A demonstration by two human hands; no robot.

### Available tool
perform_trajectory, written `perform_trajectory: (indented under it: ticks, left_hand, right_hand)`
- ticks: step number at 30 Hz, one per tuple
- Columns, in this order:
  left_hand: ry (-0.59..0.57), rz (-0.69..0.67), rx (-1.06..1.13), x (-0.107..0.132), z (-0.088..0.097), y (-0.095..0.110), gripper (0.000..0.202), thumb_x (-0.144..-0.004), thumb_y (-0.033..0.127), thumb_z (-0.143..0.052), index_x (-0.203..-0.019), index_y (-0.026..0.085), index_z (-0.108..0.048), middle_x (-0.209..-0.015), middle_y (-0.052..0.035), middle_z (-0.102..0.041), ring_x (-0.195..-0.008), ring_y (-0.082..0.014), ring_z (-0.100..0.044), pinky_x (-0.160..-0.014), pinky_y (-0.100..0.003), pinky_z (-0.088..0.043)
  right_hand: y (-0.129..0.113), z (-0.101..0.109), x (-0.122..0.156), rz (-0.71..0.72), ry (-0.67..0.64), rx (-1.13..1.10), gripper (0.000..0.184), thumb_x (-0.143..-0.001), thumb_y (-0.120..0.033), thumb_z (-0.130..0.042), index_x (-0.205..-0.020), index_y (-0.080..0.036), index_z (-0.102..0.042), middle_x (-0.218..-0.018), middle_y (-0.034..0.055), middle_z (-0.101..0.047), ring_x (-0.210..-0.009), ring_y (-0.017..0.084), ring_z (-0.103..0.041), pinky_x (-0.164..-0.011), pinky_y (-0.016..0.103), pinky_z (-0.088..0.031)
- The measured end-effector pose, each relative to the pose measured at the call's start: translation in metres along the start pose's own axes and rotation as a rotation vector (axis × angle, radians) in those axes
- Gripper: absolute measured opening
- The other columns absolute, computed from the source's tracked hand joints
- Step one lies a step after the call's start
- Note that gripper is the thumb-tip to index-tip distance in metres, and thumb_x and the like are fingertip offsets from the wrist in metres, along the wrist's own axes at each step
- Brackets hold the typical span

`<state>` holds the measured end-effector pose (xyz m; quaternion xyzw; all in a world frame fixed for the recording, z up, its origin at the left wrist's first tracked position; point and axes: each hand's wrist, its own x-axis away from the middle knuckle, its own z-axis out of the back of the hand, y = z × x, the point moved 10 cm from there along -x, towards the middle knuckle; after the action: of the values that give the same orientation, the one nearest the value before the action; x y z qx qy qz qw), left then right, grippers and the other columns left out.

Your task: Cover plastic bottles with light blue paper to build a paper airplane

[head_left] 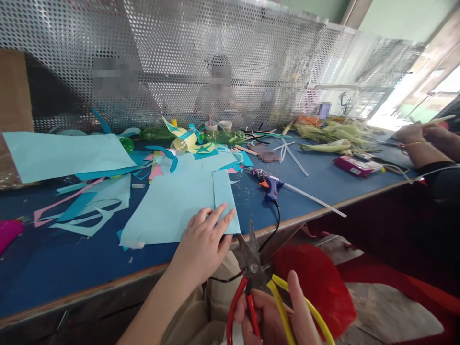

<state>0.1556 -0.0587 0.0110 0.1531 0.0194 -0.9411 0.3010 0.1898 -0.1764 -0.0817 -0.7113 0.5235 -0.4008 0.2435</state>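
My left hand (204, 239) lies with its fingers spread on a light blue sheet of paper (172, 206) at the table's front edge. Its fingertips press on a narrower light blue strip (222, 189) along the sheet's right side. In my right hand (269, 314) is a pair of scissors (254, 268) with one red and one yellow handle. The blades stand apart, tips pointing up near the sheet's lower right corner. Whether they touch the paper I cannot tell. A small whitish piece (136, 245) rests at the sheet's lower left corner.
A blue and orange glue gun (273, 189) with a long white stick lies to the right. Bottle with paper wings (185, 143), paper scraps (89, 211) and corn husks (334, 134) spread across the blue table (72, 268). At right, another person's hands (413, 134) work.
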Motion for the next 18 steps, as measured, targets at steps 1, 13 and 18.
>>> perform_trajectory:
  ticks: [1,13,18]
  left_hand:
    - [-0.007,-0.001,-0.012,0.000,-0.001,0.001,0.047,-0.096,0.027,-0.043,-0.141,0.021,-0.047,-0.144,-0.0065,-0.051,-0.116,-0.0310,-0.049,-0.090,-0.045,-0.047]
    - [0.037,-0.027,-0.107,0.002,0.003,0.009,0.047,-0.099,0.029,-0.034,-0.142,0.017,-0.046,-0.145,-0.0061,-0.049,-0.117,-0.0318,-0.052,-0.089,-0.046,-0.047]
    - [0.048,-0.032,-0.120,0.002,0.004,0.009,0.048,-0.099,0.029,-0.034,-0.145,0.021,-0.043,-0.145,-0.0061,-0.050,-0.115,-0.0319,-0.053,-0.086,-0.045,-0.047]
  right_hand:
    - [0.000,-0.005,-0.003,0.009,-0.027,-0.043,0.095,-0.069,-0.094,-0.014,-0.083,-0.014,-0.063,-0.056,0.0053,-0.056,-0.053,0.018,-0.054,-0.054,0.029,-0.044]
    - [0.024,-0.020,-0.015,-0.128,-0.091,-0.356,0.089,-0.062,-0.097,-0.025,-0.074,-0.015,-0.059,-0.050,0.0014,-0.050,-0.044,0.013,-0.044,-0.046,0.025,-0.036]
    - [0.020,-0.021,-0.016,-0.106,-0.126,-0.378,0.088,-0.060,-0.097,-0.030,-0.071,-0.014,-0.058,-0.048,-0.0003,-0.047,-0.044,0.011,-0.039,-0.045,0.022,-0.026]
